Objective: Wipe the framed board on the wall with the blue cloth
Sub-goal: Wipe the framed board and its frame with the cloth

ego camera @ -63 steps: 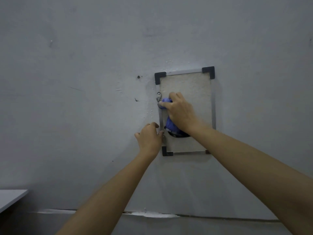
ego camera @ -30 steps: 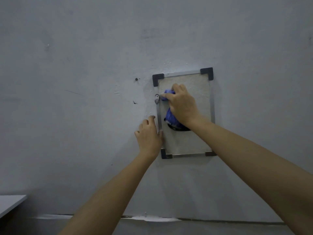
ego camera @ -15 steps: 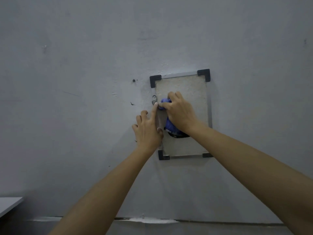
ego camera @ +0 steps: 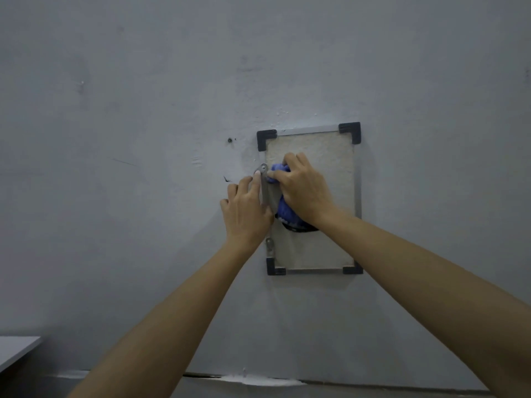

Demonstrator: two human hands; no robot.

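Pressing on the framed board [ego camera: 330, 156]: right hand [ego camera: 301, 191] curled round blue cloth [ego camera: 287, 215], left hand [ego camera: 247, 211] flat on its edge.

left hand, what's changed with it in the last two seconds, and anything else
The left hand slid up the left edge of the framed board from near the bottom corner, fingers now stretched toward the upper metal bracket. The right hand kept gripping the blue cloth on the board's upper left.

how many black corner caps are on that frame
4 black plastic corner caps: top left, top right, bottom left, bottom right of the grey metal-framed board. None looks hidden.
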